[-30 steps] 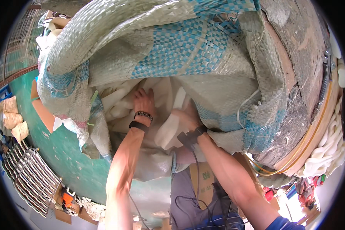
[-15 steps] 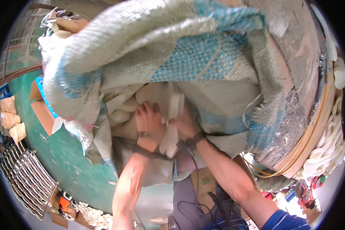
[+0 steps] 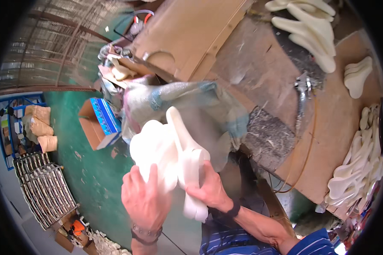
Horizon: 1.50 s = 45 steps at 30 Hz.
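In front of me is a bunch of white insole-shaped pieces [image 3: 155,146], smooth and washed out by bright light. My right hand [image 3: 210,189] grips a narrow stack of white insoles [image 3: 190,170], its thumb across the near side and its other fingers partly hidden. At the bunch's lower left edge, my left hand [image 3: 144,197] has its fingers against the pieces; its thumb is hidden behind them. Just beyond both hands stands a woven sack [image 3: 178,95], pale with blue patches, its side partly covered by the insoles.
To the right, a cardboard-covered worktop [image 3: 251,63] carries an air gun [image 3: 302,91], a small insole stack [image 3: 357,78] and a large insole pile [image 3: 355,159]. More insoles [image 3: 308,29] lie at its far side. An open blue-and-brown carton [image 3: 98,123] sits on the green floor, left of the sack.
Both hands have come out of the sack and back toward me, bringing up the white insoles. The sack's opening no longer fills my view, and more of the worktop shows.
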### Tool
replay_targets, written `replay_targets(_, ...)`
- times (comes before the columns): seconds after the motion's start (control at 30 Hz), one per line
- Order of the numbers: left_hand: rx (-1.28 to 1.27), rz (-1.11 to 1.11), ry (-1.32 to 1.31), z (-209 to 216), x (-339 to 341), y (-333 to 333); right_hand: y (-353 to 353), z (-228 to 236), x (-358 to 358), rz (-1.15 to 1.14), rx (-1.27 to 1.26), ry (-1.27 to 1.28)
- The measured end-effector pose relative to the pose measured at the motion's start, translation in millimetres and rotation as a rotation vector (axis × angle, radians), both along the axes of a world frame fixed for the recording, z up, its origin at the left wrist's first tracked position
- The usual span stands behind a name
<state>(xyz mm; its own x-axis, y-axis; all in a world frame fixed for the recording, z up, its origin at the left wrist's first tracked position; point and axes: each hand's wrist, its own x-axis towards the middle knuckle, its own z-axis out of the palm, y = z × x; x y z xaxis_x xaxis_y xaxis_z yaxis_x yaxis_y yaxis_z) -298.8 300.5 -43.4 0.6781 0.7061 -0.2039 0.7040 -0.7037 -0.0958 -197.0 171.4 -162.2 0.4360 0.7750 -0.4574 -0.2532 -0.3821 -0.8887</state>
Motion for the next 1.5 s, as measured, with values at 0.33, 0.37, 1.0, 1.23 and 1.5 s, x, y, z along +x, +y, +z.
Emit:
replay_targets(0.33,-0.073,-0.080,-0.352,137.8,97.8,-101.1,-109.3,197.9,151.4,0.044,0.119,-0.714)
replay_targets(0.37,-0.110,-0.081,-0.372,132.8,113.7,-114.3,-126.3,197.4,165.3,0.053,0.100,-0.766)
replay_targets(1.0,-0.173,-0.404,-0.108,37.6,266.0,-271.2,-311.0,47.9,296.5,-0.041,-0.135,-0.293)
replay_targets(1.23,-0.113,-0.441,-0.154,26.1,255.2,-277.4,-342.2,0.8,337.5,0.128,-0.043,-0.253)
replay_targets(1.5,-0.100,-0.438,-0.150,24.7,250.8,-281.7,-295.6,12.4,399.8,0.111,-0.036,-0.283)
